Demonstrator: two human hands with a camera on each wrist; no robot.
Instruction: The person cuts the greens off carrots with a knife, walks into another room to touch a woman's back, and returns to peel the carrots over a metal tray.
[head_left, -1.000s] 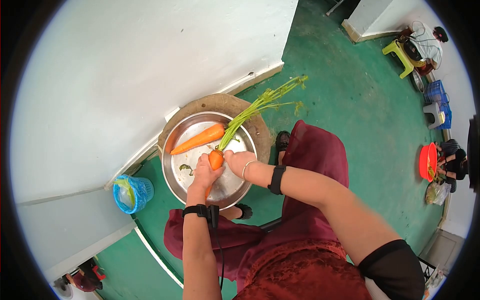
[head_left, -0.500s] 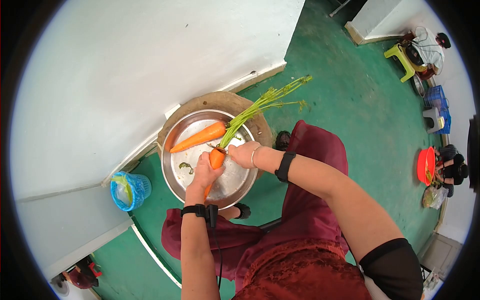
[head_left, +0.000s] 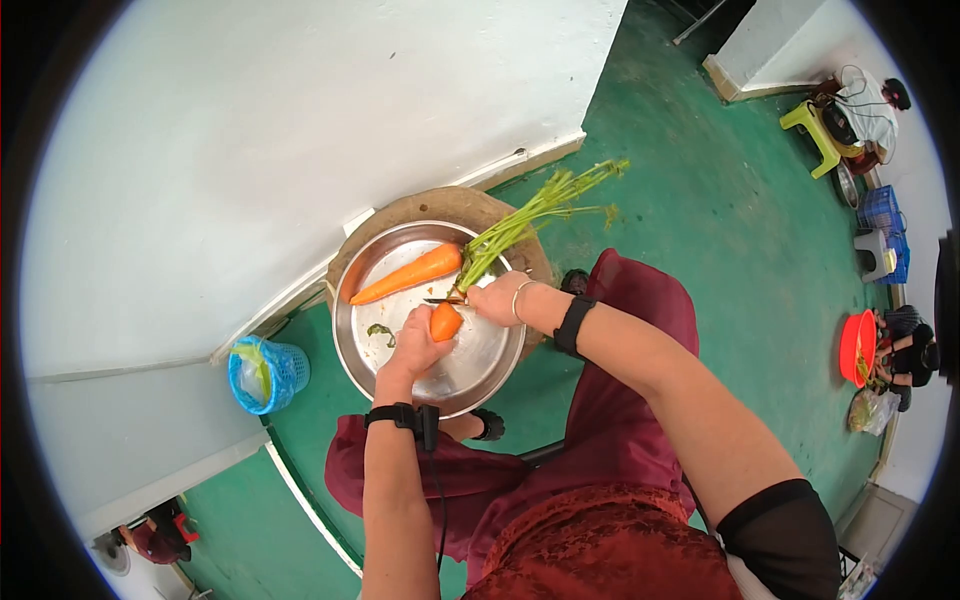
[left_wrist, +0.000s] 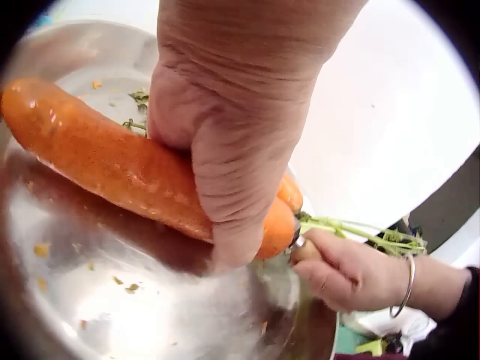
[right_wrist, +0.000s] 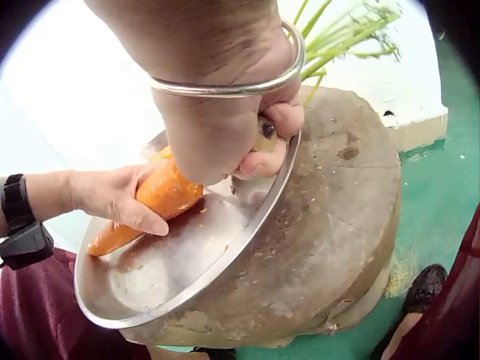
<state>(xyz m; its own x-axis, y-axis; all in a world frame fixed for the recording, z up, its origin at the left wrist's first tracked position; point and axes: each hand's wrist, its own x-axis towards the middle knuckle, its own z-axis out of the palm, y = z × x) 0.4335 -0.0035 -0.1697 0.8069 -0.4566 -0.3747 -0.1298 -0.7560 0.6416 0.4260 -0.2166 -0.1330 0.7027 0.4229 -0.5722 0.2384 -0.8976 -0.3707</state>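
My left hand (head_left: 418, 345) grips an orange carrot (left_wrist: 120, 169) round its body, tilted over a round steel basin (head_left: 342, 335). The carrot's thick end (head_left: 446, 321) sticks out past the fingers toward my right hand (head_left: 494, 299). That hand holds a small knife by its light handle (left_wrist: 306, 253); the dark blade (head_left: 440, 301) points left, just above the carrot's end. Long green stems (head_left: 520, 225) lie over the basin's far right rim, their base beside the blade and apart from the carrot's end. A second carrot (head_left: 408, 273) lies in the basin.
Under the basin is a thick wooden block (right_wrist: 330, 202) close to the white wall (head_left: 330, 120). A wilted leaf (head_left: 380, 333) and orange scraps lie in the basin. A blue basket (head_left: 270, 375) stands at left. Far right, a person works by a red basin (head_left: 857, 347).
The knife blade has crossed the carrot's top, and the stems now sit apart from the carrot. The carrot's end has turned more toward me.
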